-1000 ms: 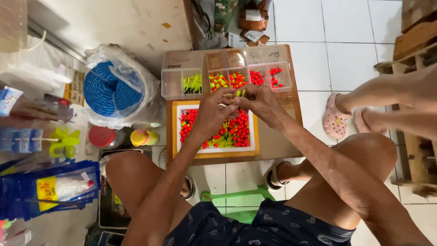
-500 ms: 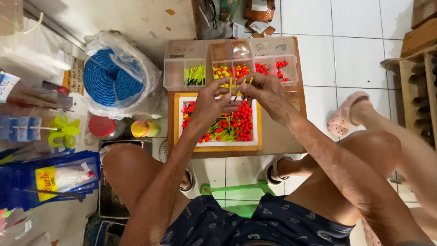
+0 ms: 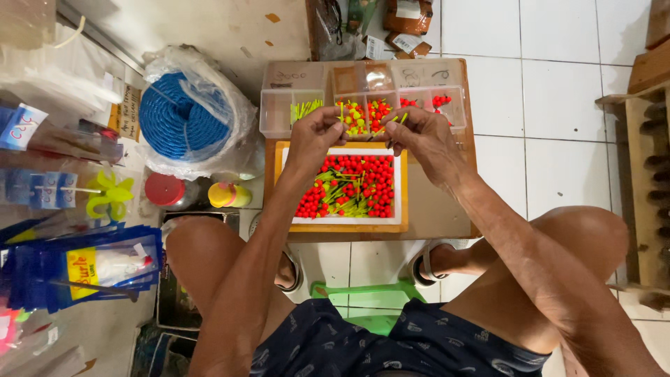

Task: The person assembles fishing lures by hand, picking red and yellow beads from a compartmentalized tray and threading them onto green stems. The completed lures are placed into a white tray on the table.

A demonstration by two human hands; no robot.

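My left hand (image 3: 315,135) and my right hand (image 3: 421,132) are raised side by side over the far edge of a white tray (image 3: 401,183) with an orange rim. The tray holds several red balls and thin yellow-green sticks. My right hand pinches a yellow-green stick (image 3: 400,119) at its fingertips. My left hand's fingers are closed around something small that I cannot make out. Just beyond the hands stands a clear compartment box (image 3: 276,112) with sticks, finished red-and-yellow floats and red balls in separate cells.
The tray and box rest on a small wooden table (image 3: 436,216) between my knees. A blue rope coil in a plastic bag (image 3: 183,119) lies left, with a red lid (image 3: 162,188), a yellow spool (image 3: 225,195) and blue packets (image 3: 77,269). A wooden rack (image 3: 649,153) stands right.
Both hands rose from the tray toward the compartment box. The other person's foot in a pink sandal at the right has left the view.
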